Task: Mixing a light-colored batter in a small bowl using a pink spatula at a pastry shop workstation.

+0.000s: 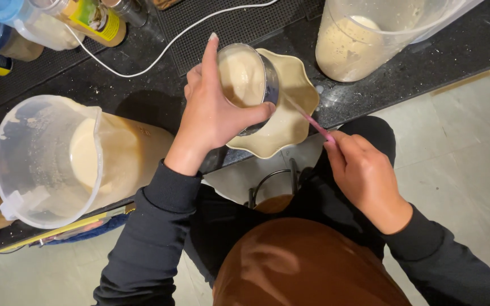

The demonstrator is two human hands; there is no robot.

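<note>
My left hand (pixel 211 110) grips a small metal cup (pixel 249 79) coated with pale batter and tilts it over a cream wavy-edged bowl (pixel 299 85) on the dark counter. The bowl holds a pool of the same batter. My right hand (pixel 361 170) pinches the near end of a thin pink stick (pixel 313 122), whose far end reaches toward the cup's mouth above the bowl.
A large clear plastic jug of batter (pixel 52 161) lies on the counter's near edge to the left. Another clear jug with batter (pixel 364 37) stands at the back right. Jars and bottles (pixel 89 20) crowd the back left, and a white cable (pixel 160 54) crosses a black mat.
</note>
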